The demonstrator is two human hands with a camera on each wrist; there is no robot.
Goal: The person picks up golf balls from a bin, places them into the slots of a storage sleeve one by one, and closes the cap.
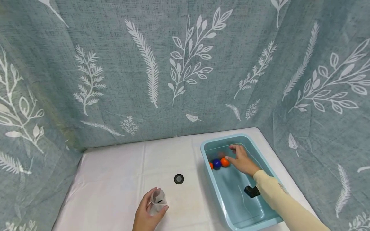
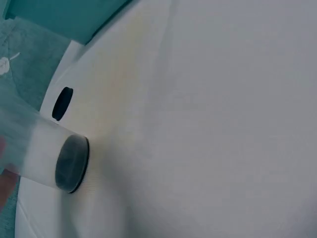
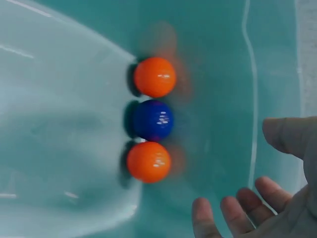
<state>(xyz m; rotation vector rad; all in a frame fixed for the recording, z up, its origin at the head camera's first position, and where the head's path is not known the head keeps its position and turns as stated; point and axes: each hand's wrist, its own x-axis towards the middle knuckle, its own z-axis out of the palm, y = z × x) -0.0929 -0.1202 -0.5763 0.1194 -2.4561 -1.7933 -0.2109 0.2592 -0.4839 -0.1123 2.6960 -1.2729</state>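
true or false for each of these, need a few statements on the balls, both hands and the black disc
1. In the basin, a blue ball sits between two orange balls. True.
2. The right hand is gripping the blue ball. False: its fingers are apart from all three balls, and it holds nothing.
3. The left hand holds a clear tube. True.
4. The black disc lies inside the basin. False: it lies on the white table, outside the basin.
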